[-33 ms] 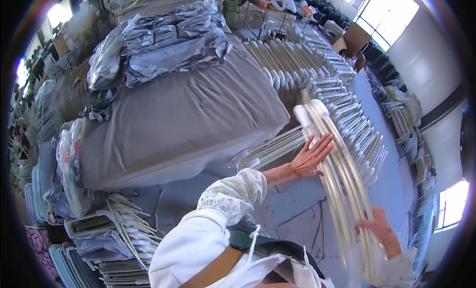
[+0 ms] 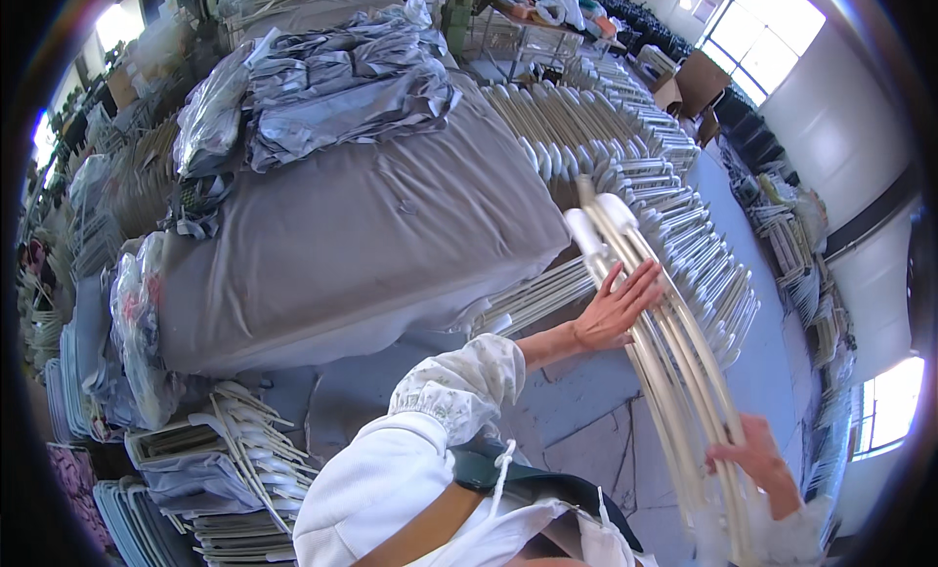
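Note:
A folded frame of cream-coloured metal tubes (image 2: 684, 362) with white padded ends stands tilted in front of me on the right, its lower end smeared by motion. My left hand (image 2: 618, 305) lies against its upper part, fingers stretched out and thumb apart. Lower down, the fingers of my right hand (image 2: 754, 454) curl round one of the tubes. Just behind the frame's upper end stands a long row of similar folded tube frames (image 2: 699, 259). The underside of my left palm is hidden.
To the left is a large table covered with grey-brown cloth (image 2: 371, 235), bearing a pile of grey fabric in clear plastic (image 2: 342, 88). More stacked frames (image 2: 244, 460) sit at the lower left. A cardboard box (image 2: 699, 84) stands at the back right. Cardboard sheets (image 2: 576, 460) cover the floor.
The frame's upper end has swung slightly left, toward the table. Both hands stay on it, the right one a little lower.

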Demonstrator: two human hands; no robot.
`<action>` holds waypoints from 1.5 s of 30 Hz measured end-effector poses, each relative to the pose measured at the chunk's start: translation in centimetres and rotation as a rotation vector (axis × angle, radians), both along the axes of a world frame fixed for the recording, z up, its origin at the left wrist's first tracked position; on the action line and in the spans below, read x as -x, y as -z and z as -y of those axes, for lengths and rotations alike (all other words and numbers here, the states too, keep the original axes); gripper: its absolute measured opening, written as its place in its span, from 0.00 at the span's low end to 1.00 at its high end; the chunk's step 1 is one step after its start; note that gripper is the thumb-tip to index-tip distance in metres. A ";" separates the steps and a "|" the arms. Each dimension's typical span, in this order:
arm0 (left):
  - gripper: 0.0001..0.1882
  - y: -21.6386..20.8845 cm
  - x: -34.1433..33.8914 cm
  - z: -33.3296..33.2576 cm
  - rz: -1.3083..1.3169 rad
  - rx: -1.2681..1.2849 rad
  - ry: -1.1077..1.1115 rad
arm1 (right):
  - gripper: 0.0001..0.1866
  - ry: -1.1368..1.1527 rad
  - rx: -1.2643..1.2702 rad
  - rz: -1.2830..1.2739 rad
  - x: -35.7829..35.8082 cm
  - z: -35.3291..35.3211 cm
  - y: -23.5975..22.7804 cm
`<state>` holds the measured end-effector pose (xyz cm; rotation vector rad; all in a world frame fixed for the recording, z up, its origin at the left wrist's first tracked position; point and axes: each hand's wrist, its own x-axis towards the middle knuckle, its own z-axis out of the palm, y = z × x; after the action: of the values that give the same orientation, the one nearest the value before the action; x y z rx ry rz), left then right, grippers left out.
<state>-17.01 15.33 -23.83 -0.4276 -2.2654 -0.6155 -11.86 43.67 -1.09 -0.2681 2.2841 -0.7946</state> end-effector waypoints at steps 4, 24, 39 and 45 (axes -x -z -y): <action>0.17 -8.7 -7.3 6.4 -0.766 -0.042 -0.106 | 0.22 -0.246 -0.197 -0.109 -4.5 7.1 -11.8; 0.11 -26.7 -19.1 28.9 -0.847 0.653 -0.953 | 0.29 -1.072 -0.363 -0.132 13.1 39.3 -23.2; 0.24 -14.6 -12.7 54.2 0.795 0.478 -0.701 | 0.16 -1.665 -0.183 -0.013 27.7 77.9 10.3; 0.23 3.0 -8.1 66.9 1.006 0.511 -0.597 | 0.15 -1.480 -0.022 -0.020 32.2 86.8 30.3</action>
<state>-8.90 -51.60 -26.81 0.4562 -3.2895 0.1421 -44.09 -43.09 -31.40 -1.6510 1.4470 0.0437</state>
